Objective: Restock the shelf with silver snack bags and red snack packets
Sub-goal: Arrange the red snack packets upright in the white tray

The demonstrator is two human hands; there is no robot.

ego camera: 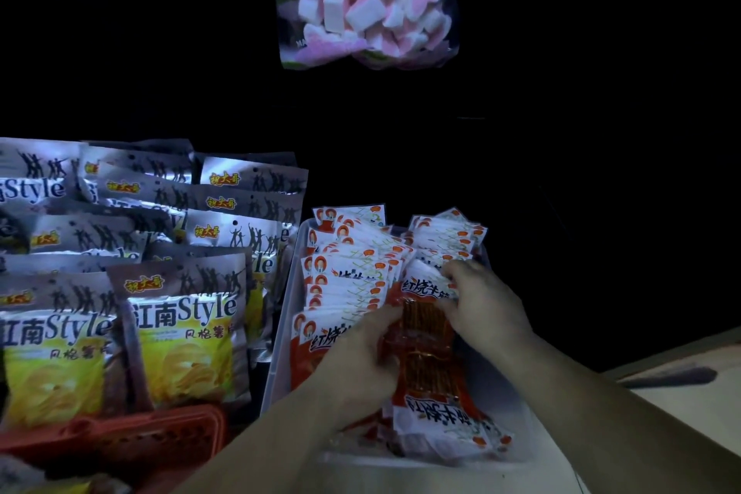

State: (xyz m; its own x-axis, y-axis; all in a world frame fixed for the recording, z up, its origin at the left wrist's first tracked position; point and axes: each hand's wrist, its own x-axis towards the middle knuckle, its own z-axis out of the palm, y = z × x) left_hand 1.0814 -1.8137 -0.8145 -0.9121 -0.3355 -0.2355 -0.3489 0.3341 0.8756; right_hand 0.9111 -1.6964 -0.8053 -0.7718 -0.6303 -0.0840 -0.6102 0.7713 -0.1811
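Many silver snack bags [188,317] already stand shelved at left, while left hand [361,361] and right hand [485,301] both grip red snack packets [429,357] in the part-filled clear bin [282,333], so restocking looks well along.

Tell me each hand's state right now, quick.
Left hand: holding the red snack packets at their left side.
Right hand: gripping the top end of the same packets.
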